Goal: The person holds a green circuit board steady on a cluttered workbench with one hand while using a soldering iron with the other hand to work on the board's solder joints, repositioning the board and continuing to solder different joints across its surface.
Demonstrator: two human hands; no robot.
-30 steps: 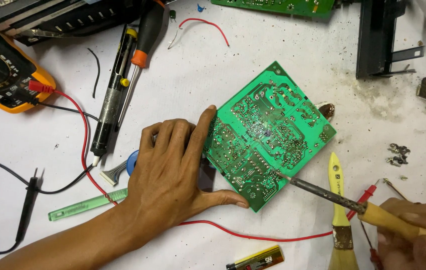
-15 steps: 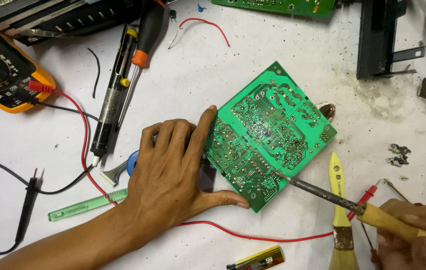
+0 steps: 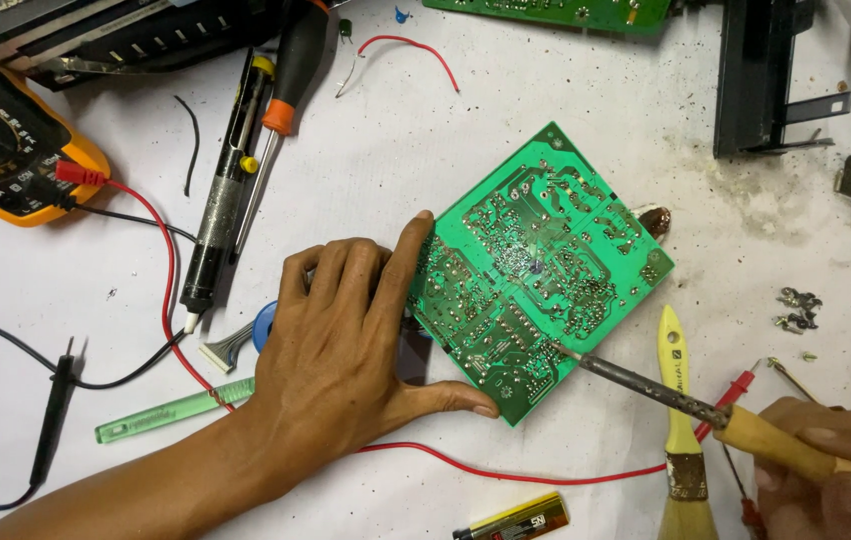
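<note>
The left hand (image 3: 346, 350) lies flat, fingers spread, bracing the green circuit board (image 3: 536, 270) mid-worktop. The right hand (image 3: 831, 470), at the near right corner, grips a soldering iron (image 3: 646, 385); its tip seemingly touches the board's solder side beside a yellow brush (image 3: 679, 420).

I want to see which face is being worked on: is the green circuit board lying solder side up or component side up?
Solder side up: the board shows traces and solder joints, no component bodies. The left hand steadies its edge; the soldering iron in the right hand touches it.
</note>
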